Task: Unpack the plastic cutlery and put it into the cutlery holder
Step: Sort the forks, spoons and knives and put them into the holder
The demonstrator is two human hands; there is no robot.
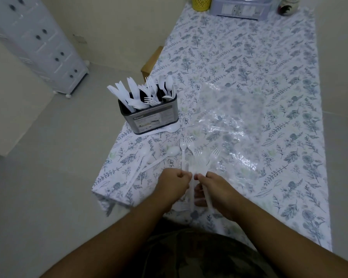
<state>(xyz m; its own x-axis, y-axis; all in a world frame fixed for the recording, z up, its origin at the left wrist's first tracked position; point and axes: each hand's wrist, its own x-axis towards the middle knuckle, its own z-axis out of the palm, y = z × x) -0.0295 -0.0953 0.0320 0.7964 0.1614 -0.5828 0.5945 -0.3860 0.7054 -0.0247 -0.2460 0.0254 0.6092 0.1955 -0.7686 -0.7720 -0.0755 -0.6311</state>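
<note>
White plastic forks (195, 157) fan out over the near edge of the worktop (249, 57), tines pointing far, their handles drawn together between both hands, apparently so the loose pieces can be lifted as one bundle rather than one by one. The left hand (174, 184) has its fingers curled in around the handles on the left side of the bundle, and the right hand (215, 193) pinches the handles from the right, thumb and fingers closed on them; the two hands sit almost touching. Just left of the forks, two white spoons (159, 159) lie flat on the floral tablecloth (289, 117), not yet gathered. The clear plastic wrapper (225, 125) lies spread and flattened to the right and far side of the forks, which suggests the unpacking itself is done. The cutlery holder (149, 119) stands at the left edge of the worktop, well apart from the hands, already crowded with knives on its left, forks in the middle and spoons on the right (sorted by kind, so the bundle probably belongs in the middle section). One more white spoon (169, 129) lies on the cloth against the holder's near right foot; it looks to have missed its slot and will need picking up.
</note>
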